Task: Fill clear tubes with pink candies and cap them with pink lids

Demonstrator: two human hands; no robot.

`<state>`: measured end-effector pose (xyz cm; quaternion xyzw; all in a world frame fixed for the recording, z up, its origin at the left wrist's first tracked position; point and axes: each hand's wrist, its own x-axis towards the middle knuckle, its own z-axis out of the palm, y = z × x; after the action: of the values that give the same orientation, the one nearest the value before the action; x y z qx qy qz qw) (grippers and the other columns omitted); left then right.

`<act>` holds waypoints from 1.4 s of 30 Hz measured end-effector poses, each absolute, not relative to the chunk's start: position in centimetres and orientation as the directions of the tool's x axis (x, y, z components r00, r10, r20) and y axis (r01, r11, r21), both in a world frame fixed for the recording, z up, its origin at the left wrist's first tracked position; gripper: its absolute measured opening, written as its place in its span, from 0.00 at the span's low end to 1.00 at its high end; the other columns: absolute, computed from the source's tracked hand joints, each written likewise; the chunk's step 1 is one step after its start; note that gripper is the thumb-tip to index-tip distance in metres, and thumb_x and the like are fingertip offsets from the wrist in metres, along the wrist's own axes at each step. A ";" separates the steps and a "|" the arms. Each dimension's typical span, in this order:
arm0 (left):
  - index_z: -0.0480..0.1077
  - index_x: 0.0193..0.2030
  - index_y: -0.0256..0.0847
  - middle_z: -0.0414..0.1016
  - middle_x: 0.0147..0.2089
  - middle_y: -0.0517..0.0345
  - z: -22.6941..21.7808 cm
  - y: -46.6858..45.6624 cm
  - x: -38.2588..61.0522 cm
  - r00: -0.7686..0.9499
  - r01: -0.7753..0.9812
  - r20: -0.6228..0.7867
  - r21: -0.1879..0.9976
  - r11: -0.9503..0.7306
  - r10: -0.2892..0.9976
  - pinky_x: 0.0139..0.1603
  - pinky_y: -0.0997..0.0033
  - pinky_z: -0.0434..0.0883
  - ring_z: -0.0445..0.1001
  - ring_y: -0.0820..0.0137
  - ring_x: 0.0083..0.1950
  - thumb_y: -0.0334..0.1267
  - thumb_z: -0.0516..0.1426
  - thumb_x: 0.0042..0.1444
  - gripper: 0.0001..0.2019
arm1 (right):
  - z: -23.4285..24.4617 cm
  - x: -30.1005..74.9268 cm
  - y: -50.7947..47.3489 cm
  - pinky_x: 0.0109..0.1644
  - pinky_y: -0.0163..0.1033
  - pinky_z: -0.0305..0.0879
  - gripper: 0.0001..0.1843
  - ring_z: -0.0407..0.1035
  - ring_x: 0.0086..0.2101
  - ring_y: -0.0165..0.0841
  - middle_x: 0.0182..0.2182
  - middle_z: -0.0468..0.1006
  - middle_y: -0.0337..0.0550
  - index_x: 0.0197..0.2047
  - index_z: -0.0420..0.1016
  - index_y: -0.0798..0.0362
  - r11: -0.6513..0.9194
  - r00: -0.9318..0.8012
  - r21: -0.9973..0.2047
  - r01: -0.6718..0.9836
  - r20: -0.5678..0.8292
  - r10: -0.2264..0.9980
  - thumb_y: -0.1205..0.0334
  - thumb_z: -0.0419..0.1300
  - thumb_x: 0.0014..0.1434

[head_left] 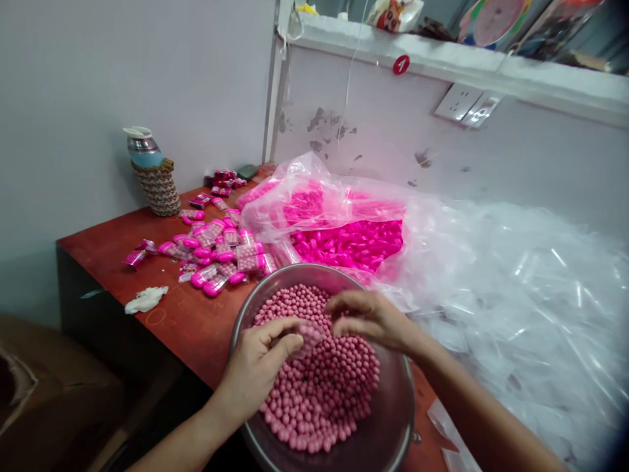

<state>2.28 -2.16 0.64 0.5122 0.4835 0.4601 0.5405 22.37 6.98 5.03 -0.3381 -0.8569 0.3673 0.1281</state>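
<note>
A metal bowl [388, 432] near the table's front edge is full of small pink balls [324, 387]. My left hand [258, 364] is over the bowl, its fingers pinched on a small clear plastic case [310, 335]. My right hand [368, 319] hovers just right of that case, fingers curled together at its open end, above the balls. What the right fingers hold is too small to make out.
Filled clear cases with pink caps [221, 252] lie scattered on the red-brown table [181, 314]. A clear bag of pink caps [348, 239] sits behind the bowl, and a heap of clear plastic [531, 301] lies to the right. A bottle in a woven sleeve [152, 174] stands by the wall.
</note>
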 end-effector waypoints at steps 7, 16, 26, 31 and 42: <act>0.71 0.45 0.39 0.76 0.42 0.52 0.8 -1.6 2.2 0.163 -0.484 -0.192 0.839 0.248 0.968 0.39 0.71 0.72 0.75 0.70 0.37 0.36 0.57 0.52 0.13 | 2.5 21.2 19.1 0.37 0.35 0.62 0.12 0.69 0.41 0.37 0.40 0.77 0.48 0.42 0.73 0.54 0.585 -0.586 0.129 0.801 -0.031 0.809 0.68 0.50 0.58; 0.71 0.46 0.34 0.75 0.43 0.46 0.8 -1.7 1.9 0.149 -0.590 -0.189 0.771 0.241 0.971 0.43 0.65 0.71 0.74 0.66 0.42 0.50 0.49 0.57 0.21 | 1.1 21.1 19.7 0.44 0.41 0.60 0.13 0.67 0.42 0.41 0.39 0.75 0.57 0.43 0.71 0.60 0.563 -0.579 0.216 0.798 0.015 0.815 0.69 0.49 0.59; 0.73 0.42 0.38 0.74 0.34 0.58 0.6 -2.4 2.5 0.130 0.028 0.032 0.999 -0.036 0.991 0.39 0.74 0.67 0.70 0.71 0.36 0.34 0.55 0.52 0.11 | 5.0 20.7 3.6 0.38 0.35 0.65 0.12 0.68 0.36 0.32 0.36 0.74 0.43 0.47 0.68 0.50 0.717 -0.719 -0.568 0.405 0.286 0.633 0.60 0.53 0.60; 0.74 0.37 0.39 0.75 0.32 0.59 1.6 -3.3 2.7 0.130 0.261 0.153 0.948 -0.183 0.980 0.38 0.75 0.64 0.70 0.70 0.34 0.33 0.54 0.53 0.08 | 4.0 20.8 1.7 0.38 0.35 0.65 0.12 0.68 0.35 0.31 0.34 0.73 0.44 0.48 0.67 0.50 0.782 -0.723 -0.498 0.376 0.370 0.583 0.62 0.52 0.60; 0.75 0.40 0.42 0.77 0.34 0.59 1.6 -3.9 3.0 0.137 0.308 0.224 0.916 -0.256 0.965 0.38 0.76 0.65 0.73 0.70 0.36 0.33 0.53 0.55 0.10 | 3.9 20.8 0.8 0.38 0.35 0.64 0.11 0.67 0.35 0.31 0.34 0.72 0.43 0.47 0.66 0.50 0.760 -0.691 -0.537 0.366 0.390 0.608 0.64 0.52 0.60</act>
<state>2.99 -3.87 1.61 0.6570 0.4846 0.4434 0.3701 20.79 0.85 3.92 -0.2724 -0.8942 0.2140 0.2835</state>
